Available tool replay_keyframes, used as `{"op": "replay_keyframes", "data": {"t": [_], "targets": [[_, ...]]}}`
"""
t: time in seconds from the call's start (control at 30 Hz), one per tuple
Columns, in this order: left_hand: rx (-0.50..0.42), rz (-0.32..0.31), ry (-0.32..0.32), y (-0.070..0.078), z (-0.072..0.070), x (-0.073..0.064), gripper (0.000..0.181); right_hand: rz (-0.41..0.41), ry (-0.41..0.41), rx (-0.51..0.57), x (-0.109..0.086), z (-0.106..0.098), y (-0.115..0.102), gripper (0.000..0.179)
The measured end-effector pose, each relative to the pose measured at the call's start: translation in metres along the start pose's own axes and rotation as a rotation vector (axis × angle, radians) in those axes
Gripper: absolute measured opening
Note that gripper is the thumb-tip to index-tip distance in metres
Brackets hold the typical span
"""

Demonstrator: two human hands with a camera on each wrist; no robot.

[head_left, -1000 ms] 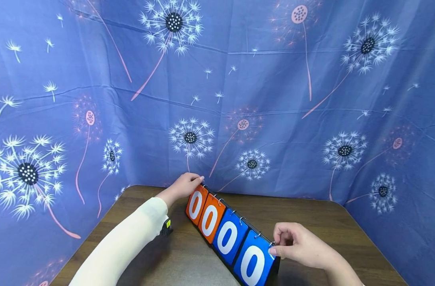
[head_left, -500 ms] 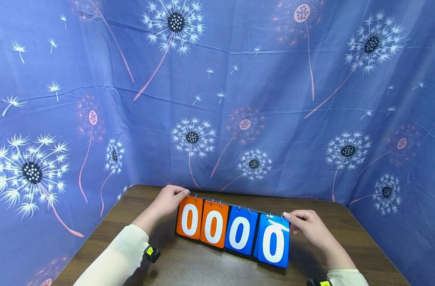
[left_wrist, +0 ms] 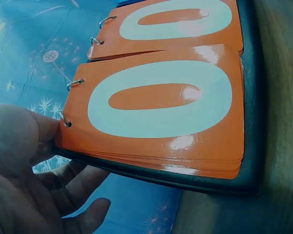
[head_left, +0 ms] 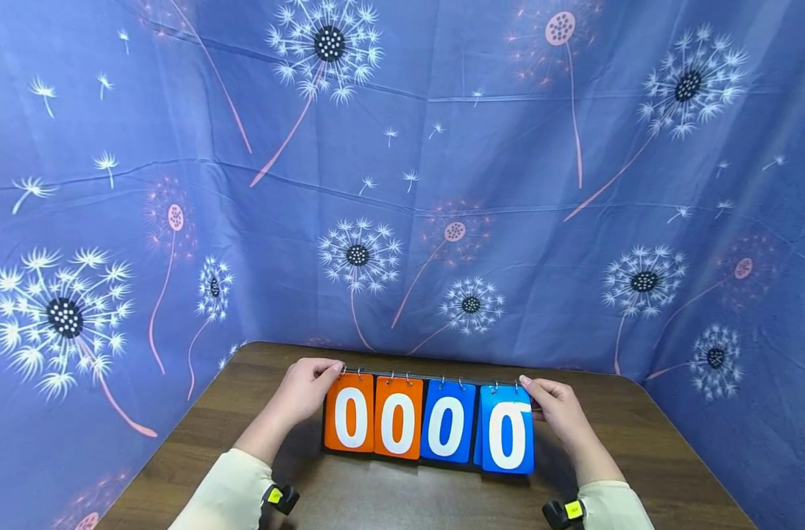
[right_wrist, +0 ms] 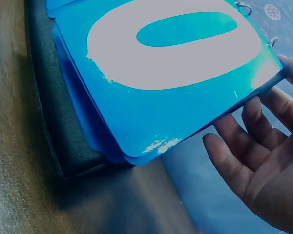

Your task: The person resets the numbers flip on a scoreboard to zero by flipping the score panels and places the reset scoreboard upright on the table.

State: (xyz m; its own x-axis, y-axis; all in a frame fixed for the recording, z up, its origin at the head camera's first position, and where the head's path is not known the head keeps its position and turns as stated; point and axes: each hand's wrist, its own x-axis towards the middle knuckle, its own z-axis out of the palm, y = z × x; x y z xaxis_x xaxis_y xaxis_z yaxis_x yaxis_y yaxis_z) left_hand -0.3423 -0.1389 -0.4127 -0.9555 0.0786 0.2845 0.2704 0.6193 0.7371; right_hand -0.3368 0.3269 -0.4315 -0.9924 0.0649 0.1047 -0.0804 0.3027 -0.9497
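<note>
A flip scoreboard stands on the wooden table, its row of cards facing me. Two orange cards and two blue cards each show a white 0, hung on metal rings from a black backing. My left hand grips the upper left corner, thumb in front by the ring. At the upper right corner my right hand pinches the board between thumb and fingers. The rightmost blue card sits slightly out from the cards behind it. In both wrist views the other fingers reach behind the board.
The wooden table extends to both sides and in front of the board. A blue cloth printed with dandelions hangs behind and around it. Black wrist cameras with yellow labels sit at both cream sleeves.
The scoreboard has swung from a steep slant to nearly square to me, its right end going back and its left end coming nearer. Both hands have moved with it.
</note>
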Motion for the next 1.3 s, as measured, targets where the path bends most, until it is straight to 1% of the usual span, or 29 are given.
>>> {"op": "replay_keyframes", "data": {"t": [0.23,0.47,0.57,0.67,0.8,0.93,1.03,1.23,1.3], "targets": [[-0.007,0.009,0.005,0.0017,0.0019,-0.0002,0.031,0.002,0.04,0.003,-0.0005,0.0011,0.0027,0.039],[-0.005,0.008,0.002,0.0016,0.001,-0.0035,0.03,0.016,0.033,0.017,-0.0018,0.0034,0.0044,0.039],[-0.002,0.012,-0.001,0.0008,0.0013,-0.0036,0.031,0.021,0.043,0.013,-0.0019,0.0037,0.0037,0.039],[0.007,0.027,-0.003,0.0,0.0014,-0.0039,0.032,0.018,0.042,0.016,-0.003,0.0041,0.0043,0.038],[0.018,0.024,-0.007,-0.0002,0.0008,-0.0048,0.032,0.006,0.025,0.032,-0.0043,0.0048,0.0061,0.036],[0.033,0.032,0.005,0.0003,0.0009,-0.0041,0.032,0.004,0.024,0.036,-0.0039,0.0047,0.0055,0.035],[0.035,0.049,0.011,0.0004,0.002,-0.0032,0.033,0.004,0.038,0.035,-0.0036,0.0037,0.0051,0.036],[0.006,0.024,0.019,-0.0028,0.0034,-0.0028,0.03,-0.005,0.036,0.006,-0.0037,0.003,0.0054,0.04],[0.008,0.031,0.024,-0.0038,0.0019,-0.0029,0.028,-0.005,0.036,-0.004,-0.0035,0.0033,0.0046,0.04]]}}
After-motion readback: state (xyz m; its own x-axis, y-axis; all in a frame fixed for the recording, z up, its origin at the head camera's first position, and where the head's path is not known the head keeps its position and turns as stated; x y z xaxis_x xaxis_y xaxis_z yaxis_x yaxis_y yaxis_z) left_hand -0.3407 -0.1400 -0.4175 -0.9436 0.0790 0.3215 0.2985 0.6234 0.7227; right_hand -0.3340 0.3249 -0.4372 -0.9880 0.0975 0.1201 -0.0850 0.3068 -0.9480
